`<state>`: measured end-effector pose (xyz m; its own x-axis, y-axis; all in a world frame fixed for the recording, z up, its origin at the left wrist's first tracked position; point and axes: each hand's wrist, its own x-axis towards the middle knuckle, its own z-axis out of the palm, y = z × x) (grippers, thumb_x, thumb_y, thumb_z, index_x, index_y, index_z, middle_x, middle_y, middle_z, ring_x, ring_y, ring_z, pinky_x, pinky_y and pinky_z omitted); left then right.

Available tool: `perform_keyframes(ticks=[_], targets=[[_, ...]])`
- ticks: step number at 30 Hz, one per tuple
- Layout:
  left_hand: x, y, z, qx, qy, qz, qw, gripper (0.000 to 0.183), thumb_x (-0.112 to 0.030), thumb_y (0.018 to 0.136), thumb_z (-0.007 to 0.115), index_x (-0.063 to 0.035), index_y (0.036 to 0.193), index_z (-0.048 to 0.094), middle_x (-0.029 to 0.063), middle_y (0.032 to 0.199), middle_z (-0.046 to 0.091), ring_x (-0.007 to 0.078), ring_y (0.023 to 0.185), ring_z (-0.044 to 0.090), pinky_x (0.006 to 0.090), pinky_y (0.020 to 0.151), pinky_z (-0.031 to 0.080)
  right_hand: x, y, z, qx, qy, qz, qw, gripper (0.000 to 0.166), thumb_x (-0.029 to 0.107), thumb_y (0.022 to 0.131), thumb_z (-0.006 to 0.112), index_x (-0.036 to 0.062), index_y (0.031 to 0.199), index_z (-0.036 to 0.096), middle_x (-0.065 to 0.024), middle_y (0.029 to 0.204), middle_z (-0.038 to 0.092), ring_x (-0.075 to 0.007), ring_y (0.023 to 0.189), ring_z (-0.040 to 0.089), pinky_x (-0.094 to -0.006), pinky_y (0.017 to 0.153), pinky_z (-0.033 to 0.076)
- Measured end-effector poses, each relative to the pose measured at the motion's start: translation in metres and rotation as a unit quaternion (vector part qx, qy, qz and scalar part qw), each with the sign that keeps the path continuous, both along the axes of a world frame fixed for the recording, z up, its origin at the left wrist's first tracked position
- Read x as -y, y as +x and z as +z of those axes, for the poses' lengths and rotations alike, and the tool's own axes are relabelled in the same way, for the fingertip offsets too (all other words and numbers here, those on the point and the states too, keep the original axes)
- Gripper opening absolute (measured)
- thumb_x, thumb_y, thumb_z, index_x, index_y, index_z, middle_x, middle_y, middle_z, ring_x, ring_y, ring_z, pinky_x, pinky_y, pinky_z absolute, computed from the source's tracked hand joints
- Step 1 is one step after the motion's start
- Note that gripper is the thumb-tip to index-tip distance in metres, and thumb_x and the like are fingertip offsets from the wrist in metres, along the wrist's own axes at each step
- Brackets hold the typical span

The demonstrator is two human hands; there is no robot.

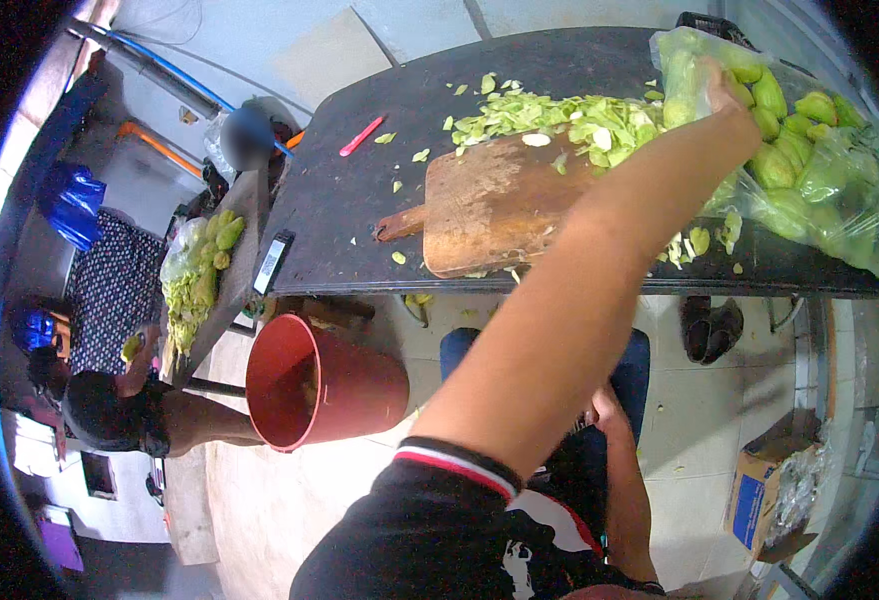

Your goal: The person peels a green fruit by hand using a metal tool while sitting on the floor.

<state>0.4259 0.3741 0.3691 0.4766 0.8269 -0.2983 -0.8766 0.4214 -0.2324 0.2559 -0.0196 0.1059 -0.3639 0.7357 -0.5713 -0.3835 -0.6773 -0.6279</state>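
My left hand [726,94] reaches across to the clear plastic bag [844,225] of green chayotes [777,161] at the table's right end. Its fingers are at the bag's upper left part, partly hidden by plastic, so their grip is unclear. My right hand [606,411] is low by my lap, in front of the dark blue stool [638,367]; my left forearm covers part of it. A wooden cutting board [477,202] with a handle lies on the dark table [327,225]. Pale green peelings [559,116] are heaped along its far edge.
Left of the board lie a pink-handled tool [362,136] and a phone [273,262]. A red bucket [364,390] stands on the floor. At left, another person [113,412] holds a chayote by a side bench [240,217]. An open carton [758,495] sits at right.
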Motion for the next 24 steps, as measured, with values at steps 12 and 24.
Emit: perform_keyframes(ticks=[12,24], targets=[[-0.025,0.021,-0.011,-0.027,0.017,0.039,0.999,0.093,-0.084,0.07,0.053,-0.0202,0.139,0.05,0.0043,0.142,0.049,0.0327,0.131,0.041,0.0542,0.108,0.027,0.006,0.004,-0.037,-0.038,0.004,-0.072,0.997,0.015,0.02,0.09,0.055,0.0065,0.084,0.056,-0.0069,0.067,0.056,-0.0177,0.053,0.054,-0.0322,0.053,0.044],[-0.098,-0.008,-0.078,0.781,-0.215,0.148,0.568,0.097,-0.077,0.082,0.04,-0.0162,0.154,0.019,0.0032,0.16,0.018,0.0216,0.148,0.012,0.0541,0.116,0.011,0.013,-0.007,-0.081,-0.112,-0.004,0.002,0.994,0.011,0.016,0.091,0.051,0.0054,0.092,0.054,-0.0072,0.064,0.054,-0.0186,0.052,0.054,-0.0314,0.051,0.043]])
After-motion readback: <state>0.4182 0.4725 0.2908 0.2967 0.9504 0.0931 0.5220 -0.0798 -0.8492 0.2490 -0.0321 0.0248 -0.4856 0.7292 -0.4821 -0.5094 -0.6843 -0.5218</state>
